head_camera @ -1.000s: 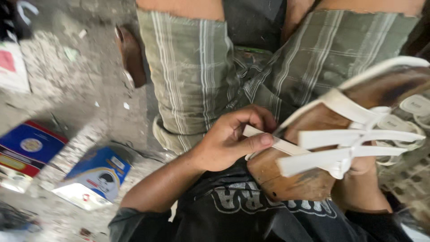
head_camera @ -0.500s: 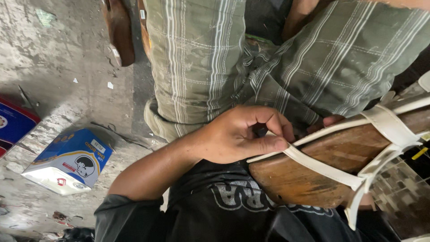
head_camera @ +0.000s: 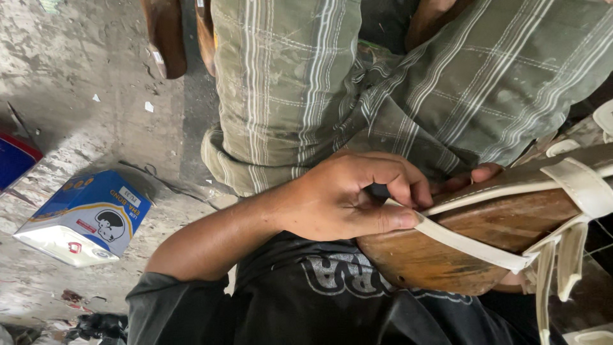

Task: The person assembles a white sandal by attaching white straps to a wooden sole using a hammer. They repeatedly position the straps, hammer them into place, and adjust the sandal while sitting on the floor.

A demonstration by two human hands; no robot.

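Note:
My left hand reaches in from the lower left and pinches a cream strap of a sandal between thumb and fingers. The sandal has a brown, wood-like sole and several cream straps, and lies across my lap at the right. My right hand is mostly hidden behind the sandal. Only its fingertips show over the sole's upper edge, holding it. I wear green plaid shorts and a black shirt.
A blue and white carton lies on the dirty concrete floor at the left, with a red and blue box at the left edge. Brown soles stand at the top. More cream-strapped sandals sit at the right edge.
The sandal has turned and shifted right and down, so its sole edge faces up. My left hand has stayed on the strap. The view has moved closer and the cartons have slid left.

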